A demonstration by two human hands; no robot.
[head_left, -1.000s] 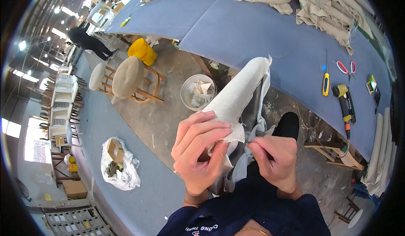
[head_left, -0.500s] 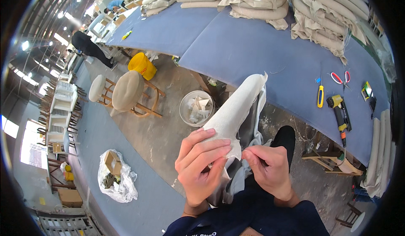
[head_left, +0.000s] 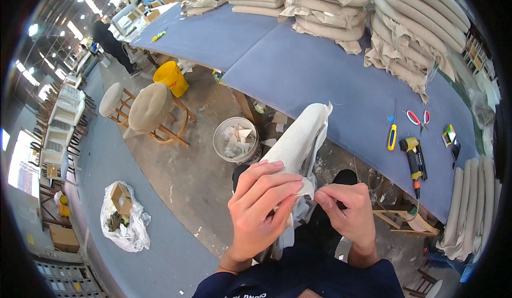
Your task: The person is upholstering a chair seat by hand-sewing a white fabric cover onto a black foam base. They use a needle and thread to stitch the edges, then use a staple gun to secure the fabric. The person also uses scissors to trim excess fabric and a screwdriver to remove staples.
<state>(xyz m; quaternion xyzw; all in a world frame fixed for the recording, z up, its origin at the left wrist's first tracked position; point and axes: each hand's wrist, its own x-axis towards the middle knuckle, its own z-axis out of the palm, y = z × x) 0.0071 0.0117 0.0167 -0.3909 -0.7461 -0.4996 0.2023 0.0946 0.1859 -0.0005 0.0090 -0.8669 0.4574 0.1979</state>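
Observation:
A long cream upholstered cushion piece (head_left: 298,141) stands tilted in front of me, its far end leaning toward the blue table (head_left: 325,74). My left hand (head_left: 261,210) wraps around its near end, fingers closed over the fabric. My right hand (head_left: 344,212) pinches a loose fabric edge at that same end, just right of the left hand's fingertips. Both hands touch the piece near my lap.
On the blue table lie a yellow-handled knife (head_left: 392,135), red scissors (head_left: 416,118), a yellow power tool (head_left: 413,154) and stacks of cream cushions (head_left: 325,15). A bucket of scraps (head_left: 236,139), two round stools (head_left: 149,109), a yellow bucket (head_left: 170,78) and a plastic bag (head_left: 124,218) stand on the floor. A person (head_left: 109,39) works far left.
The view has tilted up slightly, showing more of the table. My hands stay on the cushion's near end, with the right fingers shifting along the fabric edge.

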